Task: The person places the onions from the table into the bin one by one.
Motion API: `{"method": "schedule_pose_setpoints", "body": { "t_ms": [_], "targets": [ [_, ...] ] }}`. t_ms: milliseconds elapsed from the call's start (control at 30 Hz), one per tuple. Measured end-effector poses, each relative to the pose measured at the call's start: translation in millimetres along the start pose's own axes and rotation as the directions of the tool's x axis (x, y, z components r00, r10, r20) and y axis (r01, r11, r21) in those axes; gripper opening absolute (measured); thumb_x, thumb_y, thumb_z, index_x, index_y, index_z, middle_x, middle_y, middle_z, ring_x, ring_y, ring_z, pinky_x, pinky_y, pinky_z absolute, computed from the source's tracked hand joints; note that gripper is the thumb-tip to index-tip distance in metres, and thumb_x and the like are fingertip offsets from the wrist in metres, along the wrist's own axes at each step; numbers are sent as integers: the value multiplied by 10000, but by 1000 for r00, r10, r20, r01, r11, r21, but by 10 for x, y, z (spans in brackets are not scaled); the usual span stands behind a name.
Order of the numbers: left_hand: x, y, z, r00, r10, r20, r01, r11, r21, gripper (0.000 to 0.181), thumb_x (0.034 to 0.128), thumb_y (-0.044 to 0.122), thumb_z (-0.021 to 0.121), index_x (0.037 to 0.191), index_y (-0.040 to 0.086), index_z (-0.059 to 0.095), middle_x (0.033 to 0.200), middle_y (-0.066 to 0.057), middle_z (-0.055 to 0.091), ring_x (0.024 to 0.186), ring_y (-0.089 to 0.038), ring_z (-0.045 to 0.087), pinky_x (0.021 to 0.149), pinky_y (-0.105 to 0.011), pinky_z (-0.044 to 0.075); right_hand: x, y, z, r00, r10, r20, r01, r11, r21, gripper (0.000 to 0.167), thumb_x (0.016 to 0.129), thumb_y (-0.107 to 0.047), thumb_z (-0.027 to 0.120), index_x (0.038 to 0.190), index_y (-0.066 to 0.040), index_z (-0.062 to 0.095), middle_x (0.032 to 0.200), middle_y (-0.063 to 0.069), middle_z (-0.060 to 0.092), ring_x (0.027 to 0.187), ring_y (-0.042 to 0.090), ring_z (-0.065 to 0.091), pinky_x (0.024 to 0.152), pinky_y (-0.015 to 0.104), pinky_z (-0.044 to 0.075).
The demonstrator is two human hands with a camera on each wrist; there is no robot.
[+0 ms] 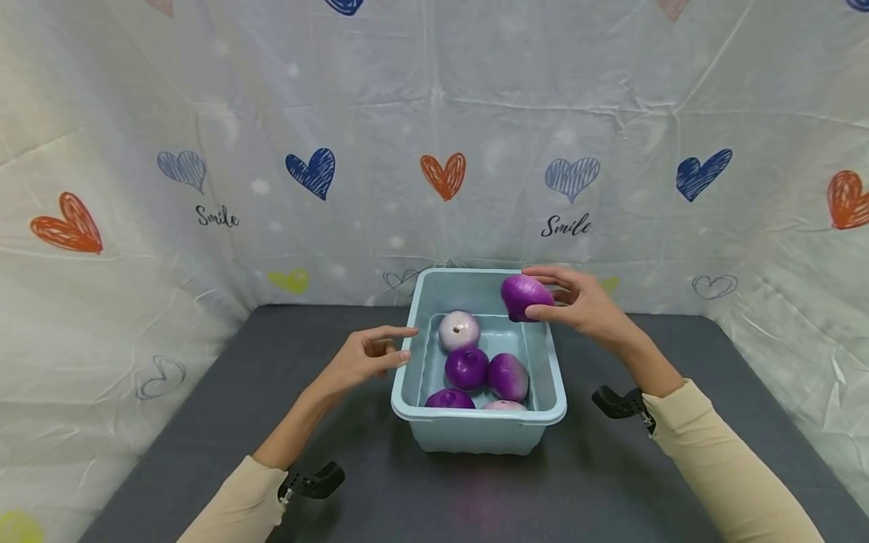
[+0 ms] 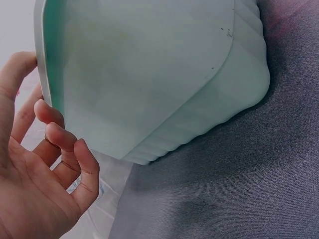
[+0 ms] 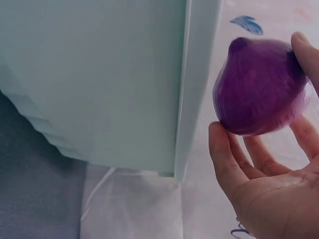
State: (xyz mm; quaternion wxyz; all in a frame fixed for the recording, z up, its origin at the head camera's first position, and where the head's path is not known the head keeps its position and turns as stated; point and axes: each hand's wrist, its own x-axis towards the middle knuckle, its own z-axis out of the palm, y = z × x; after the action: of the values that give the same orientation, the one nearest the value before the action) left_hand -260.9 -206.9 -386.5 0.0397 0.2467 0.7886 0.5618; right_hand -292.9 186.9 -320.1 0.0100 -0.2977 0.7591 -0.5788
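Observation:
A purple onion point(image 1: 524, 296) is held by my right hand point(image 1: 577, 305) above the back right part of a light blue plastic tub point(image 1: 475, 436). In the right wrist view, thumb and fingertips grip the onion point(image 3: 261, 87) beside the tub's rim. My left hand point(image 1: 366, 354) is at the tub's left rim, its fingertips touching or very near the edge; the left wrist view shows its other fingers loosely bent, holding nothing. Inside the tub lie several more onions: a pale one point(image 1: 459, 330), purple ones point(image 1: 466, 368) and others partly hidden by the front wall.
The tub stands on a dark grey table point(image 1: 326, 483). Behind and at both sides hangs a white sheet point(image 1: 502, 90) printed with hearts. Black straps with cameras sit on both wrists, the right one point(image 1: 618, 403) and the left one point(image 1: 315, 480).

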Motion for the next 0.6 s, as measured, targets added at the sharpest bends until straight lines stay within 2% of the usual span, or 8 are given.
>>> {"method": "schedule_pose_setpoints", "body": {
  "t_ms": [100,233,333,467,600],
  "targets": [
    [-10,-3,1,1000,-3,4,3,1000,-2,406,995,180,695,1392,119,640,766,-305,530,630,-304,454,634,-401,430,-19,23,-21,1000,16,-14,-16,999,30,586,924,-72,768,1461,-58,533,1444,170,509,1243,377,552,935,370,508],
    [-7,-3,-3,1000,-1,-6,1,1000,-1,424,992,186,698,1396,77,630,739,-196,553,639,-323,454,630,-381,433,-73,26,-82,998,28,-48,-26,998,48,559,962,-94,730,1475,-60,510,1475,193,469,1324,424,478,974,360,485],
    [-2,-3,-4,1000,1,-18,-1,1000,3,421,990,190,701,1392,83,635,735,-115,562,645,-342,459,623,-349,429,-119,45,-143,996,27,-84,-26,1000,17,509,987,-140,706,1455,-51,527,1436,166,513,1307,414,500,968,343,488],
    [-3,-11,-3,1000,6,-18,-6,1000,6,433,994,177,693,1401,52,619,740,-86,568,643,-352,457,612,-334,421,-205,126,-207,993,36,-117,-35,999,4,452,1007,-159,681,1417,-19,551,1375,169,559,1244,414,546,935,339,509],
    [-7,-36,14,999,51,-15,-51,999,-3,413,1004,128,669,1399,21,607,737,-79,571,631,-302,462,605,-316,418,-328,236,-251,991,40,-127,-39,999,8,410,1022,-144,653,1383,26,558,1327,206,576,1185,377,598,914,364,523]
  ]
}}
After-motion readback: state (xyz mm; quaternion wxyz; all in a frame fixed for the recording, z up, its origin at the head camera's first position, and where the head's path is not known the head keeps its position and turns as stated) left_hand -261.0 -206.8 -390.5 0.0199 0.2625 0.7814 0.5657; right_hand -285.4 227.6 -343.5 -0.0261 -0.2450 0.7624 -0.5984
